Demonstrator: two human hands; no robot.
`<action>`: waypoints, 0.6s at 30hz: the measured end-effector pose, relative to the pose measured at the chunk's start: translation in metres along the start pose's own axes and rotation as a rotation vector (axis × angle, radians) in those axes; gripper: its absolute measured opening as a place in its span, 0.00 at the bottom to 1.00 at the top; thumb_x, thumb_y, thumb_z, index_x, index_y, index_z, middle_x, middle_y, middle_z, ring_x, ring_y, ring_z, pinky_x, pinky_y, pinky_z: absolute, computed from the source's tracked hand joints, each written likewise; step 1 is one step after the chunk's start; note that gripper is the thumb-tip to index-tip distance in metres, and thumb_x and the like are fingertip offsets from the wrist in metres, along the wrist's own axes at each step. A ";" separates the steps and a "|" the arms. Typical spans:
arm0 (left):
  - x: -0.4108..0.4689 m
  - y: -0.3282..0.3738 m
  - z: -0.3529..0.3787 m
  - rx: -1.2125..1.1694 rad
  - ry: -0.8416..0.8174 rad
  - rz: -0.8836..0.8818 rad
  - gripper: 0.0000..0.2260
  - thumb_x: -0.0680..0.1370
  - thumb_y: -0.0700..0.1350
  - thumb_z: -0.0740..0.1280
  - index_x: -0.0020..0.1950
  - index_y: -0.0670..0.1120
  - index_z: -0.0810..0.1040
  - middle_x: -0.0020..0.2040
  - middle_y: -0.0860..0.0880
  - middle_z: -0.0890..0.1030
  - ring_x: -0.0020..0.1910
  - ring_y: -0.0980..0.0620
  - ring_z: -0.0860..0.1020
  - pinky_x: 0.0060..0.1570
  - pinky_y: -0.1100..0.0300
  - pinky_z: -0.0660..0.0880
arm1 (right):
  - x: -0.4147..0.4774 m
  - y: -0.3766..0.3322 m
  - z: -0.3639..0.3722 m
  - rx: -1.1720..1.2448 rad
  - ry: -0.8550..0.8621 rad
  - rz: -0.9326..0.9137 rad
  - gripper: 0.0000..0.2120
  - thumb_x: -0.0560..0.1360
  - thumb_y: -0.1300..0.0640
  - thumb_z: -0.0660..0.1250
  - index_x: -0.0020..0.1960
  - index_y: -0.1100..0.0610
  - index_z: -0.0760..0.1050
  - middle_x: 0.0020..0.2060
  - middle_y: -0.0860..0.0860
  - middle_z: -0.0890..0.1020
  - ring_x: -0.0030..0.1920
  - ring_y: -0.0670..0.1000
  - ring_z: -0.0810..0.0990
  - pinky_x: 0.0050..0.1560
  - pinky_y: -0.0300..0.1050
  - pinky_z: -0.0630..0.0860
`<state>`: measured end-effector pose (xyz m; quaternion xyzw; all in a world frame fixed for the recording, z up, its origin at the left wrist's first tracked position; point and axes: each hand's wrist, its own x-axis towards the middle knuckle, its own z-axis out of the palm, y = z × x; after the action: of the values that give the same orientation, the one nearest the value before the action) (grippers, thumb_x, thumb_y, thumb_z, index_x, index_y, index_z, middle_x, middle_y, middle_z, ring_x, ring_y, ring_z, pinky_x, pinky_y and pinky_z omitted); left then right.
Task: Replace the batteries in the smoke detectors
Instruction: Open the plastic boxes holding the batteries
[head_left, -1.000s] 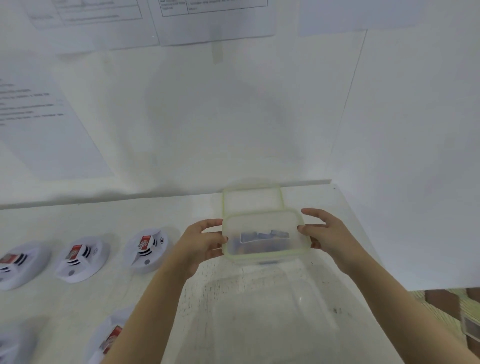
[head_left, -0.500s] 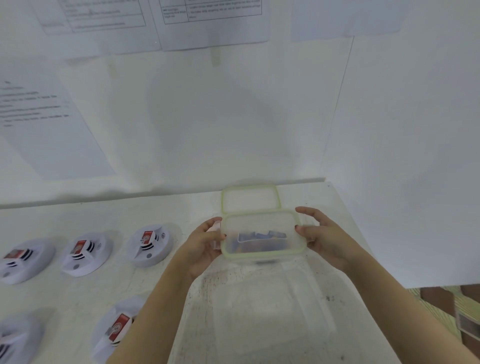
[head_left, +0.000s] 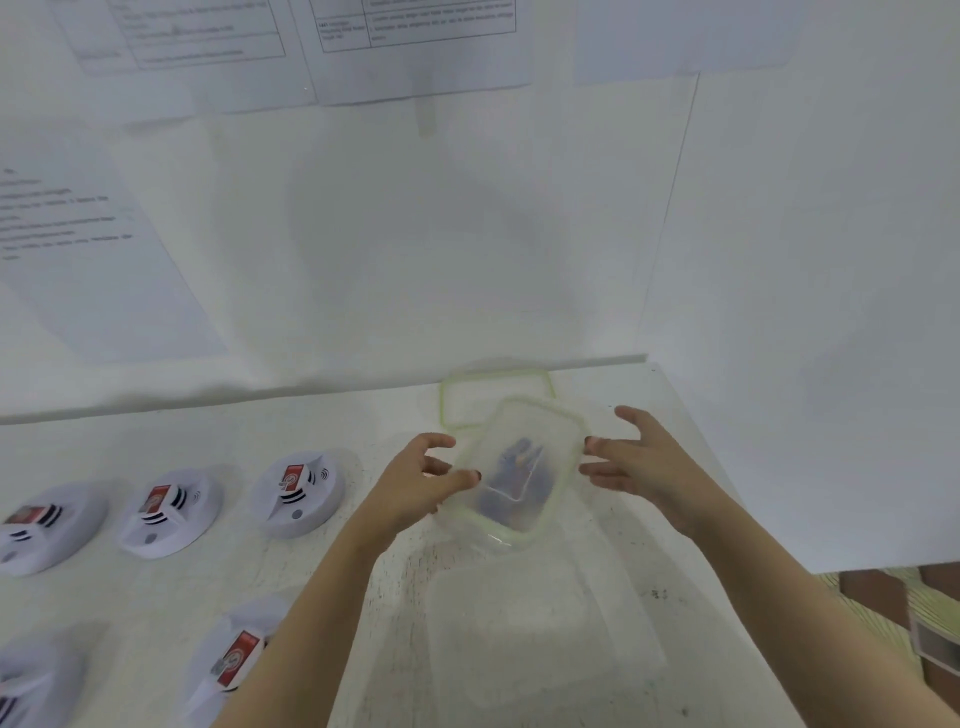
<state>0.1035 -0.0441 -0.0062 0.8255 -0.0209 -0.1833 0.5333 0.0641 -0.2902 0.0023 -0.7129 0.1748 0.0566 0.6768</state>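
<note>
We judge the supply step underway: our left hand (head_left: 415, 480) pinches the left rim of the container (head_left: 551, 446); our right hand (head_left: 641, 462), fingers spread, hovers right of it. Next: extract one battery (head_left: 517, 457).

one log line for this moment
small clear container of batteries | left hand grips its rim | right hand open beside it | lid off, behind

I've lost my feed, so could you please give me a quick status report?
Left grip pinches battery box rim; right grip open beside it. Lid off, behind box. Nothing blocking.
</note>
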 end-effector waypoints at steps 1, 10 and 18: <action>-0.002 0.000 0.004 0.012 -0.018 -0.013 0.20 0.75 0.46 0.72 0.63 0.50 0.69 0.48 0.45 0.80 0.34 0.53 0.77 0.35 0.64 0.73 | 0.000 0.002 0.002 0.012 -0.023 -0.011 0.35 0.74 0.59 0.69 0.75 0.53 0.54 0.51 0.57 0.80 0.48 0.55 0.83 0.49 0.45 0.79; -0.009 -0.007 0.026 -0.090 -0.039 -0.016 0.27 0.77 0.46 0.69 0.73 0.51 0.61 0.55 0.45 0.78 0.44 0.51 0.81 0.44 0.60 0.78 | -0.002 0.010 0.008 0.028 -0.113 -0.033 0.31 0.74 0.65 0.68 0.71 0.48 0.61 0.52 0.57 0.78 0.51 0.55 0.80 0.50 0.47 0.78; 0.002 -0.008 0.028 -0.548 -0.154 0.020 0.28 0.71 0.27 0.67 0.63 0.53 0.73 0.51 0.42 0.82 0.45 0.46 0.82 0.40 0.56 0.79 | 0.004 0.014 0.002 0.333 -0.306 0.102 0.25 0.74 0.71 0.62 0.63 0.46 0.69 0.45 0.58 0.78 0.42 0.56 0.77 0.46 0.51 0.76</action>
<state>0.0949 -0.0656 -0.0239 0.6342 -0.0192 -0.2388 0.7351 0.0632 -0.2887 -0.0127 -0.5646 0.1130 0.1685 0.8001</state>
